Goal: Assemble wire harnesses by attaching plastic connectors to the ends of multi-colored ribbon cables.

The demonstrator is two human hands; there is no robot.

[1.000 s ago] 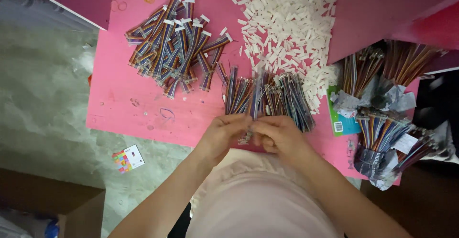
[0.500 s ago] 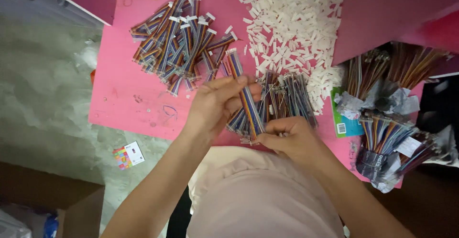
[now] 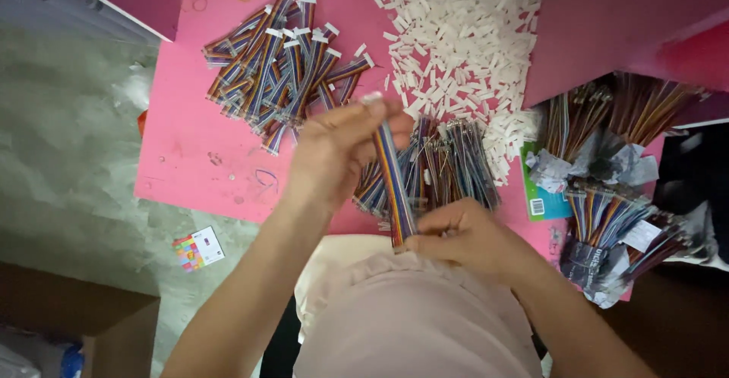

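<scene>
Left hand (image 3: 334, 150) pinches the top of 1 rainbow ribbon cable (image 3: 393, 184), right hand (image 3: 471, 237) grips its lower end, stretched taut over the loose cable pile (image 3: 444, 169), probably for straightening.

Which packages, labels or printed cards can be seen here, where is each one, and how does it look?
Small card: on the grey floor left of the pink table, rectangular, white with coloured squares.
Green packet: on the table's right side beside the wire bundles, flat, green-blue with a white barcode patch.
Wrapped bundle: lower right, crumpled clear wrap with a white label around multicoloured wires.
</scene>
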